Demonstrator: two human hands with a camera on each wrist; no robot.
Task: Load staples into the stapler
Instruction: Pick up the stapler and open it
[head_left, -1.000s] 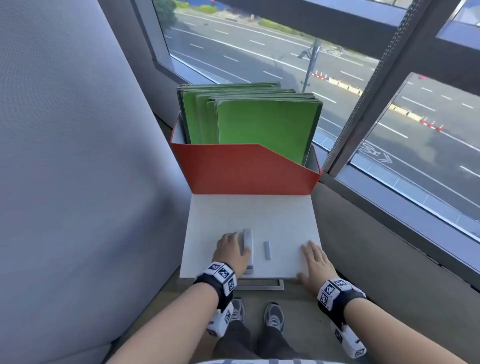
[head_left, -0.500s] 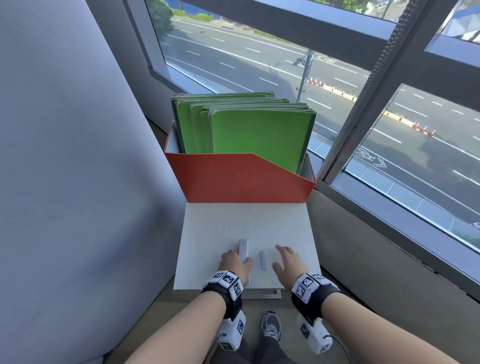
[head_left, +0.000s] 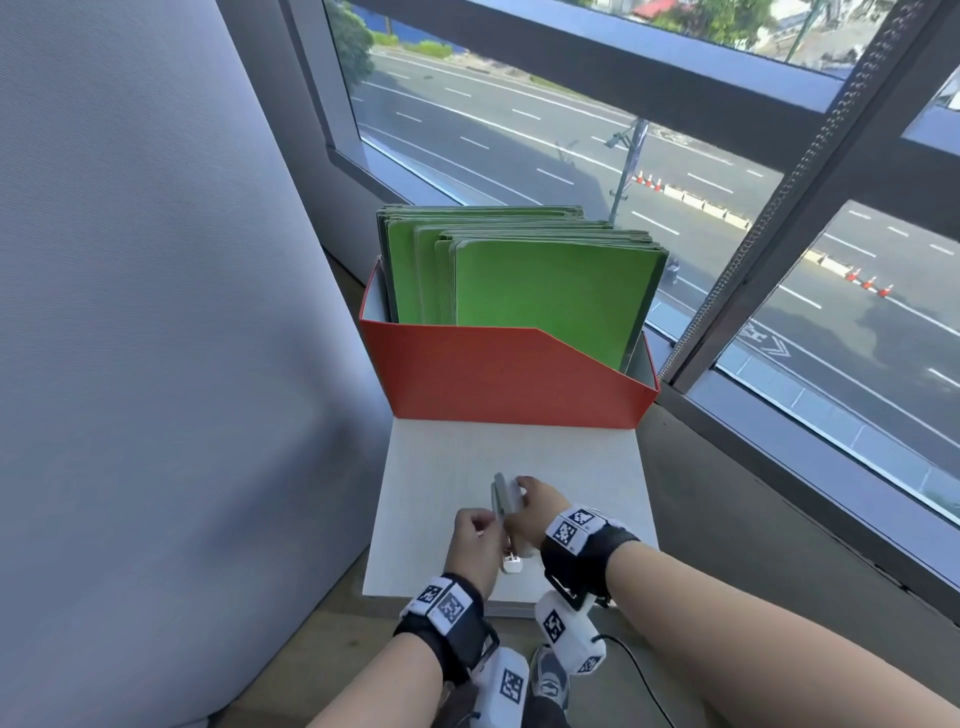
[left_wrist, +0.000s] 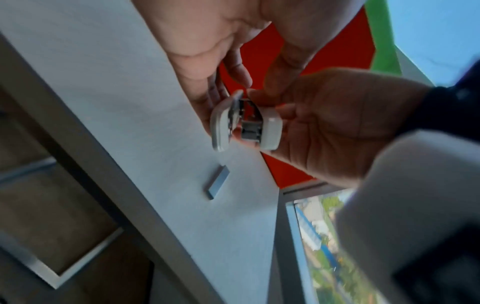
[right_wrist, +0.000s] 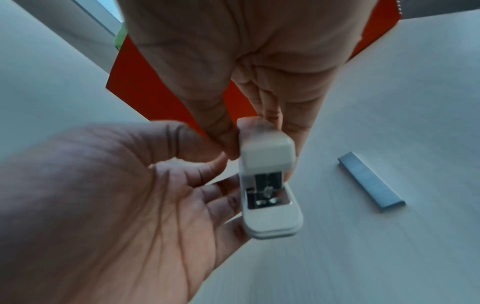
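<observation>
Both your hands, left and right, pinch the stapler above the table, its halves parted. It looks light, hard and smooth: hold its sides. The staples lie on the table, likely brittle; lift them by their long edges.

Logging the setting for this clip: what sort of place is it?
Probably an upper-floor office corner. A red file box full of green folders stands on a small white table, beside a big window overlooking a road, with a grey fabric partition alongside.
</observation>
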